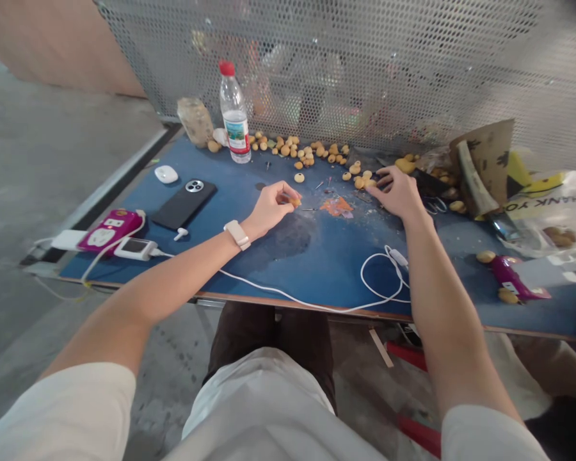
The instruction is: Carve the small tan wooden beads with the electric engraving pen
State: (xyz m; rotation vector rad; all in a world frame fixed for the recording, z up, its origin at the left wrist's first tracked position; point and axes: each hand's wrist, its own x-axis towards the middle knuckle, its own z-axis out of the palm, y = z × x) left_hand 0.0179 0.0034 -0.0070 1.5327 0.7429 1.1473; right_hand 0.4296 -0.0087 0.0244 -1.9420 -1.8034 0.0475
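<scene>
My left hand point(274, 206), with a pale watch on the wrist, pinches a small round tan ball point(295, 202) between thumb and fingertips, just above the blue table. My right hand point(397, 189) is at a small cluster of similar tan balls point(360, 182), its thumb and fingers apart. Whether its thumb touches one of them I cannot tell. A single ball with a dark spot point(299, 178) lies beyond my left hand. Between the hands are a thin metal tool point(310, 209) and an orange smeared patch point(336, 206) on the tabletop.
Many more balls point(288, 147) line the perforated metal screen point(345, 70). A water bottle point(236, 125), a black phone point(185, 203), an earbud case point(166, 174) and a purple pack point(112, 230) stand left. A white cable point(288, 294) runs along the front edge. Plastic bags point(552, 205) lie right.
</scene>
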